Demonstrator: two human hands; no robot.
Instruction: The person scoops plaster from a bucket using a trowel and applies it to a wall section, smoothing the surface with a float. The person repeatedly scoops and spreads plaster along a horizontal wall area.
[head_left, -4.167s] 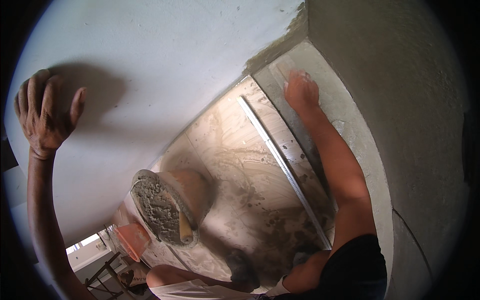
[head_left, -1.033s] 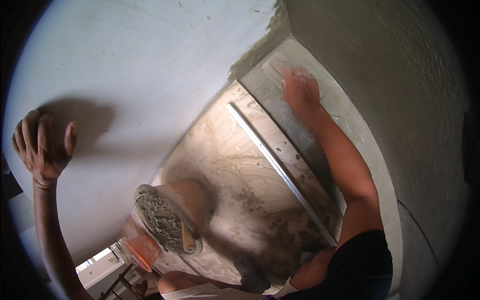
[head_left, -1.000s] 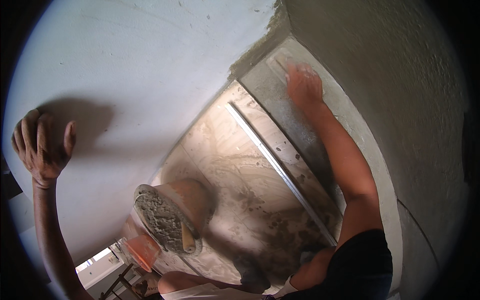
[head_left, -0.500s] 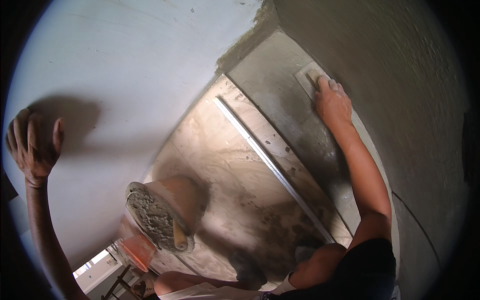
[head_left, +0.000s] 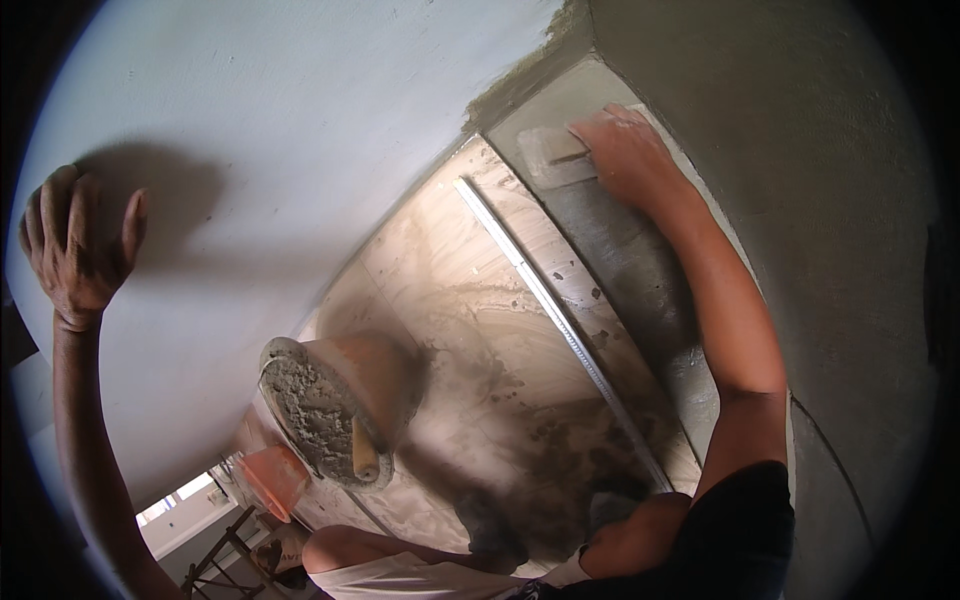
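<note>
My left hand [head_left: 85, 240] rests against the white wall [head_left: 280, 130], fingers apart and empty. My right hand [head_left: 630, 150] grips a pale flat float [head_left: 545, 155] on the wet grey mortar ledge [head_left: 655, 275] beneath the corner where the white wall meets the grey plastered wall [head_left: 810, 200]. Beside the ledge, a long silver straightedge [head_left: 540, 295] lies on the smeared tile floor [head_left: 420, 280]. A bucket [head_left: 365, 380] heaped with grey mortar stands at lower middle, with a wooden-handled tool [head_left: 365, 450] lying in the mortar.
An orange bucket [head_left: 270, 480] sits behind the mortar bucket at lower left. Further back are a dark frame [head_left: 215, 560] and a bright opening [head_left: 175, 505]. My bent knees and shoes [head_left: 490, 530] occupy the bottom of the view.
Since half a second ago, my right hand and the float have moved up and left along the ledge toward the corner. My left hand appears higher in the view, still on the wall.
</note>
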